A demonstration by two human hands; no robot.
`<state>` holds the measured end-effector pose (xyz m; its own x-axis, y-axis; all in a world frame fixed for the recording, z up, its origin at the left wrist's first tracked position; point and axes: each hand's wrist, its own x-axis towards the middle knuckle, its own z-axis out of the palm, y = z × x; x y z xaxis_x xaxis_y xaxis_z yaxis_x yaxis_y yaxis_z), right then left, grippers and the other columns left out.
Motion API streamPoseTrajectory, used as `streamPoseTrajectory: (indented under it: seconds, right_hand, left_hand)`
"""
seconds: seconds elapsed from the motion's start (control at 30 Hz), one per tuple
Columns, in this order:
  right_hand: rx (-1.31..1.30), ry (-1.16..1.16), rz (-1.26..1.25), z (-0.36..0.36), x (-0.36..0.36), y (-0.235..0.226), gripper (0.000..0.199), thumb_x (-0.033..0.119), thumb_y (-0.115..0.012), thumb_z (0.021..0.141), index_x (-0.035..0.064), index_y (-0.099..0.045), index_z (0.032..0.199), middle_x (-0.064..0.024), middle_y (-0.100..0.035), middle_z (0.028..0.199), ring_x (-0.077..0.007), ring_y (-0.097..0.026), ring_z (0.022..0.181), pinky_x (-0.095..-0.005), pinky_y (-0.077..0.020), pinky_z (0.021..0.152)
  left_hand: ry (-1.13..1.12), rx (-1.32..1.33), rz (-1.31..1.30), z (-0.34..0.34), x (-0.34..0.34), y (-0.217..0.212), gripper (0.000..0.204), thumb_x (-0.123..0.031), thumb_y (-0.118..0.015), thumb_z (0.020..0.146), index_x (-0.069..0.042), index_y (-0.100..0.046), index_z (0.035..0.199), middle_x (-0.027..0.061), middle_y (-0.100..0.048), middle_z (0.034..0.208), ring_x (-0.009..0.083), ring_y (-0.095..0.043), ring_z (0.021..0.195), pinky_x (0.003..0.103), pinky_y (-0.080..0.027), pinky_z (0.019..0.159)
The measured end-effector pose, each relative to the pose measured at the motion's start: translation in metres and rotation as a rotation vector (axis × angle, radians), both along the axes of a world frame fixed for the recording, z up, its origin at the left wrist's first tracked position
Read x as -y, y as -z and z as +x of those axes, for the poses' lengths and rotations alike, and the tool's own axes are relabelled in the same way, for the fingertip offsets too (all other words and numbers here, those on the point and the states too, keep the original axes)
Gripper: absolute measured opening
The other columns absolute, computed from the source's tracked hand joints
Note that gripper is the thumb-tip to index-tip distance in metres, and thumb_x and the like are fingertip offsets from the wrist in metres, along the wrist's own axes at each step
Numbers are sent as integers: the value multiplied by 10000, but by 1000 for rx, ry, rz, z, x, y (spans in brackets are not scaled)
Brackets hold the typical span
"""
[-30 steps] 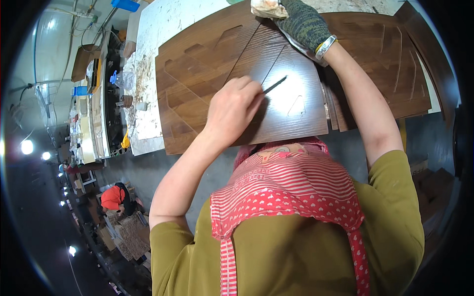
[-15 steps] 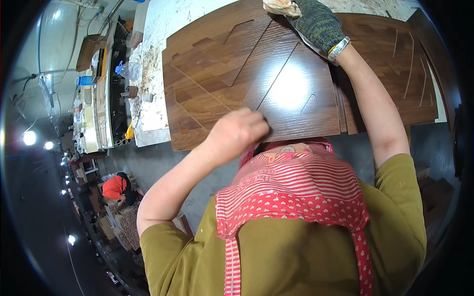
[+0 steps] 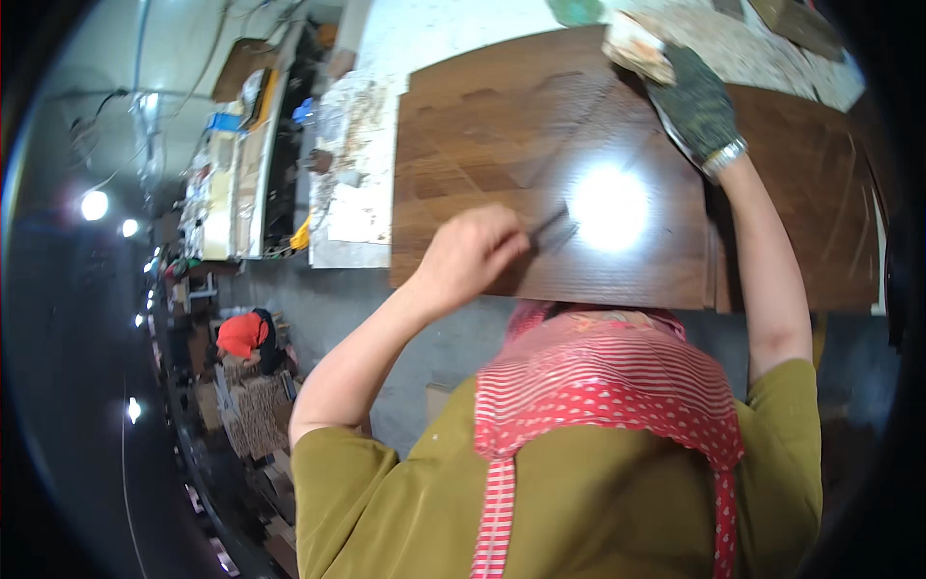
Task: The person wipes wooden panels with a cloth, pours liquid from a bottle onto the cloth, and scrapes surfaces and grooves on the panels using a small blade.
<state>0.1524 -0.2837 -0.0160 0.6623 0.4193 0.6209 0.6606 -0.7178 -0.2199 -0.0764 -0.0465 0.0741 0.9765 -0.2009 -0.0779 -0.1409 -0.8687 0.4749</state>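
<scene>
My left hand (image 3: 473, 249) is bare and closed over the near left part of a dark brown wood-grain panel (image 3: 482, 135). A thin dark stick-like tool (image 3: 552, 222) sticks out from its fingers to the right; motion blur hides its exact kind. My right hand (image 3: 696, 106), in a dark green knitted glove, is at the panel's far right corner, closed around a crumpled whitish cloth (image 3: 639, 48). Thin grooves run slantwise across the panel, and a bright glare lies on its right half.
A second brown panel (image 3: 801, 183) lies to the right. Both rest on a stained white worktable (image 3: 357, 217). A green object (image 3: 576, 10) is at the far edge. Further left stands a cluttered bench (image 3: 227, 193); beyond it a person in red (image 3: 243, 334) bends over.
The whole view has shifted, so the panels appear further right and lower. My left hand is further left over the panel, and its thin tool now shows. My right hand still holds the cloth.
</scene>
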Motion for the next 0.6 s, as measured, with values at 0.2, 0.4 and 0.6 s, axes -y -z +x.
streamPoseTrajectory:
  seconds: [0.2, 0.4, 0.6]
  right_hand:
    - [-213, 48, 96, -2, -6, -9, 395, 224, -641, 814, 11, -538, 1130, -198, -586, 1054, -342, -570, 974, -388, -456, 847]
    - [-283, 75, 101, -8, -12, -18, 385, 183, -632, 821, 11, -537, 1153, -202, -591, 1069, -339, -571, 996, -379, -450, 862]
    - [-314, 127, 120, -8, -12, -15, 416, 154, -667, 780, 22, -545, 1155, -188, -588, 1089, -331, -573, 1009, -369, -454, 876]
  left_hand:
    - [-506, 273, 368, 19, -112, 20, 100, -120, -605, 806, -27, -566, 810, 150, -592, 802, 351, -573, 781, 423, -454, 681]
    - [-441, 171, 584, 31, -194, 42, 96, -127, -557, 816, -40, -596, 809, 170, -622, 772, 351, -609, 747, 453, -486, 661]
    - [-341, 106, 177, 40, -172, 31, 137, -177, -597, 830, -41, -610, 840, 149, -630, 793, 346, -602, 780, 428, -460, 685]
